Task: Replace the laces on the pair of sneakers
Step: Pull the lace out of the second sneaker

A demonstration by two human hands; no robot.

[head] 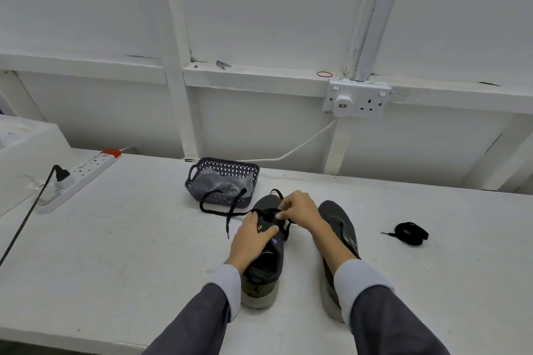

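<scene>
Nearest, two grey sleeves (199, 317) with pale cuffs reach in over the white table (129, 253). Between them stands a dark grey fabric sneaker with a pale sole (265, 268), heel toward the person and toe pointing away.

The left hand (252, 241) grips this sneaker at mid-length, with the thumb laid across the upper and the fingers curled down its left side. Just beyond, the right hand (300, 209) bends over the eyelets, thumb and fingertips closed in a pinch on a flat black lace (230, 213). It seems to be at a front eyelet, but the fingers hide it. The lace's loose lengths loop out to the sneaker's left, and a shorter end trails off its right side.

A second matching sneaker (343, 225) stands just right of the sneaker, parallel and partly under the right forearm. Farther right, well apart, lies a coiled black lace (411, 233).

Beyond the sneaker's toe sits a dark blue perforated plastic basket (227, 164) holding a clear plastic bag (222, 181). Far to the sneaker's left lies a white power strip with a red switch (89, 170). Behind the sneaker and to its right, a white double socket (357, 99) is on the wall.
</scene>
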